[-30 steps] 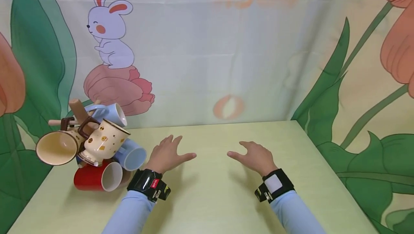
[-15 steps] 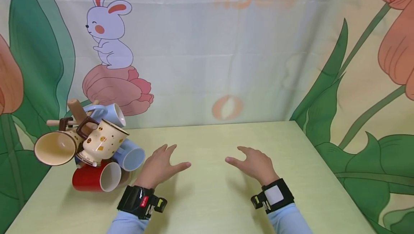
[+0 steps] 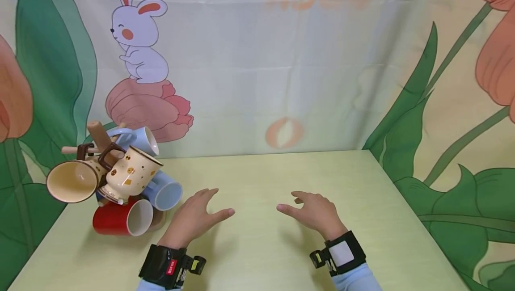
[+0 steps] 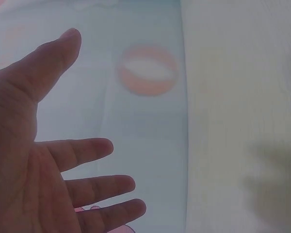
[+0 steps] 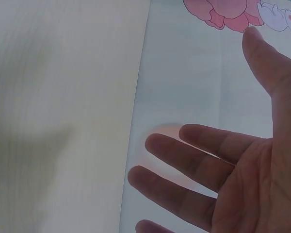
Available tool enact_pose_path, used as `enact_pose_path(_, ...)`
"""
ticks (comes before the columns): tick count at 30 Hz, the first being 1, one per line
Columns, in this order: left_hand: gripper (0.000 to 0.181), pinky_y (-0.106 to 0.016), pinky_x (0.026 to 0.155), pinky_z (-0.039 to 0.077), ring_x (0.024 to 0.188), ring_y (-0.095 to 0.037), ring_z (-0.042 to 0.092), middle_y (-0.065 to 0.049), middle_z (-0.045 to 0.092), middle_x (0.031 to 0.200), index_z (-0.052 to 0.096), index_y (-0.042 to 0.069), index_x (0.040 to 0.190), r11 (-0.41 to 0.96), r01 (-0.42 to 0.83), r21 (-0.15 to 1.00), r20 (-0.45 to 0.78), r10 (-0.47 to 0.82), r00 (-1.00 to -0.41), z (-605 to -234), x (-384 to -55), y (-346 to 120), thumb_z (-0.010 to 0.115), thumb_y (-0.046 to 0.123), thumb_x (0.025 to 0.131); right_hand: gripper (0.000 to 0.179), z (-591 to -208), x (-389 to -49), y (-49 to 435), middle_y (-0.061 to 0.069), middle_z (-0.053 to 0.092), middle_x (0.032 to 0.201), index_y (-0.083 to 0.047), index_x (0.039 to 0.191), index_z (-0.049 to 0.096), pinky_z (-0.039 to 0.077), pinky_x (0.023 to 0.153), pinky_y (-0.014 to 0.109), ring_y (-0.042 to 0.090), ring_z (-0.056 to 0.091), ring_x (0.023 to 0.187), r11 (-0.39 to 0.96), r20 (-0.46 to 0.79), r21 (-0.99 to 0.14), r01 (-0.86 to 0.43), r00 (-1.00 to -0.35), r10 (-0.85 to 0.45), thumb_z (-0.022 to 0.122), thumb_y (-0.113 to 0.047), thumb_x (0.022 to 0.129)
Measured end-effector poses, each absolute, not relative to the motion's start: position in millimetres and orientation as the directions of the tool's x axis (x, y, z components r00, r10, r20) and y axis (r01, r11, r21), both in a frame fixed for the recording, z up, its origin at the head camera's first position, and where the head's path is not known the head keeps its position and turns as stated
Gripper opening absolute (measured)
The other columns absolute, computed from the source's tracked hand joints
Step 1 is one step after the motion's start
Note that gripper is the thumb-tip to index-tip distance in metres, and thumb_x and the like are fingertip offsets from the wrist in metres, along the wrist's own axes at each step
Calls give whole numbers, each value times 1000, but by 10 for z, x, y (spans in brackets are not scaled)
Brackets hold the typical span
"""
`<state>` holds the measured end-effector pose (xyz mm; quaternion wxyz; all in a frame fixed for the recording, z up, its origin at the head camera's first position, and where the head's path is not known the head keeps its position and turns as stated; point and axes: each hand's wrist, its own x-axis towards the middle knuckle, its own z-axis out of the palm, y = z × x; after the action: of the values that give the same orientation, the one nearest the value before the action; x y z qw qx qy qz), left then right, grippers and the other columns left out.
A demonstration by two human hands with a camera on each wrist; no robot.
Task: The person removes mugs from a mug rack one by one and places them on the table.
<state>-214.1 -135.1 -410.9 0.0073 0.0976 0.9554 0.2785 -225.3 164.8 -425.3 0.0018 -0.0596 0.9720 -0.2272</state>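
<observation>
My left hand (image 3: 193, 219) hovers above the table, thumb spread from the fingers, palm holding nothing. To its left hang several mugs on a wooden mug rack (image 3: 98, 135): a cream mug with brown patterns (image 3: 130, 172), a second cream mug (image 3: 72, 181), a light blue mug (image 3: 142, 141), a lower light blue mug (image 3: 166, 195) and a red mug (image 3: 110, 219). Most of the rack is hidden behind them. My right hand (image 3: 315, 212) is held over the table to the right, fingers apart and holding nothing. Both wrist views show spread fingers with nothing between them.
The pale table (image 3: 257, 250) reaches back to a printed curtain (image 3: 241, 67) with a rabbit, tulips and leaves. A black camera strap (image 3: 165, 266) sits on the left wrist, and another strap (image 3: 342, 253) on the right.
Both hands have drawn back toward the near edge of the table, the left also shifting slightly leftward. The mugs have stayed in place on the rack.
</observation>
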Motion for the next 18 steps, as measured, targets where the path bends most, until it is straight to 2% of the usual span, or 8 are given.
enact_pose_path(9,87,-60,102,38,128,-38,42,-22,50,140,50,4,137,800,177,573,78,162,-984,-4147,-2028,-1448,60,67,77,81,-4287,-2178,1672,4,74,107,-15,128,62,50,83,51,28,61,106,885,-10,-456,-96,-994,-113,52,-76,75)
enact_pose_path(18,95,-68,99,35,128,-44,38,-25,45,143,46,4,140,816,81,572,17,86,-996,-4099,-1872,-1757,53,74,77,82,-4328,-2163,1630,6,74,107,-15,127,62,50,83,52,27,62,104,881,-18,-461,-108,-991,-131,53,-76,75)
